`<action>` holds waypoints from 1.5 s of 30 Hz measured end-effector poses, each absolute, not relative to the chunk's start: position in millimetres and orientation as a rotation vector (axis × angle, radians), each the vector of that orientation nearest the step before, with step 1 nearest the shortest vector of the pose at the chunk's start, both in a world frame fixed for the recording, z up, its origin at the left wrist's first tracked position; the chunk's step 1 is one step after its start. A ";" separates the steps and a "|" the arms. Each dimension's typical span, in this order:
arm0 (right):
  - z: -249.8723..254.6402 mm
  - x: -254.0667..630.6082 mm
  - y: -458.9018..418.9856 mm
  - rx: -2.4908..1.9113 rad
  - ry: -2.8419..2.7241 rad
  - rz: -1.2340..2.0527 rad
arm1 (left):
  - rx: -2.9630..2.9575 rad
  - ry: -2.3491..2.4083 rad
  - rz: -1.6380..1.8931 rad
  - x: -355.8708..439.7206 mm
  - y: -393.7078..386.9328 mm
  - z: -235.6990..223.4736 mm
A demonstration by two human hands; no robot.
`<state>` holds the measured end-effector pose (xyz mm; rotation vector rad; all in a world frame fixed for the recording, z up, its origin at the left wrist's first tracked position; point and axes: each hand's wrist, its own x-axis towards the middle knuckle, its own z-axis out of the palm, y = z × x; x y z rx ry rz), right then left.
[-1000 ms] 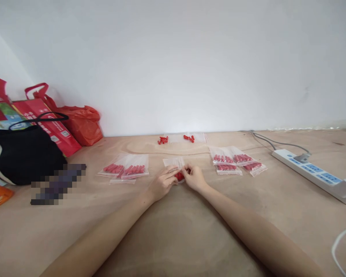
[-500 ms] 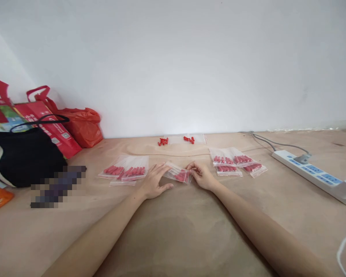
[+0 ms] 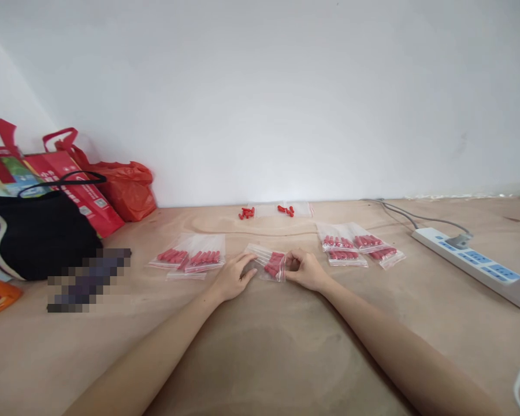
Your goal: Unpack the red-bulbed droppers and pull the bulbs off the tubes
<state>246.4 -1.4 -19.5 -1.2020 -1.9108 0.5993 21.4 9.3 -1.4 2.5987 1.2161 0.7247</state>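
Note:
A small clear zip-lock bag [image 3: 265, 264] with several red, peg-like pieces [image 3: 274, 264] lies between my two hands on the wooden tabletop. My right hand [image 3: 307, 270] has thumb and fingers closed at the bag's right edge, beside the red pieces. At the other end, my left hand [image 3: 234, 276] rests with thumb and fingers apart, fingertips touching the bag's left side. Similar filled bags [image 3: 204, 257] lie overlapping to the left of my left hand. More filled bags [image 3: 347, 242] sit in a group beyond my right hand.
Loose red pieces [image 3: 247, 213] and a flat clear bag [image 3: 303, 209] lie near the wall. On the right are a white power strip [image 3: 468, 257] and its grey cable. A black bag [image 3: 39, 237], red shopping bags [image 3: 130, 190] and a blurred dark object [image 3: 91, 280] stand left.
The zip-lock bag has turned slightly and its red pieces have bunched toward the right end. My left fingers have drawn in and down a little; my right hand has shifted slightly right.

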 end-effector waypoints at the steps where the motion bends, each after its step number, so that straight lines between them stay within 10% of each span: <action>1: -20.1 245.7 -1.0 -1.228 -1.903 0.597 | 2.590 1.227 0.722 21.8 8.3 -1.1; 22: -3.2 229.5 -13.0 -1.344 -1.979 0.819 | 2.583 1.287 0.664 23.6 0.9 3.3; 30: 11.4 232.4 -15.0 -1.455 -2.158 0.369 | 2.596 1.271 0.662 23.3 3.2 2.0; 45: 3.0 238.2 -9.2 -1.276 -2.085 0.785 | 2.602 1.348 0.630 22.2 1.3 4.9</action>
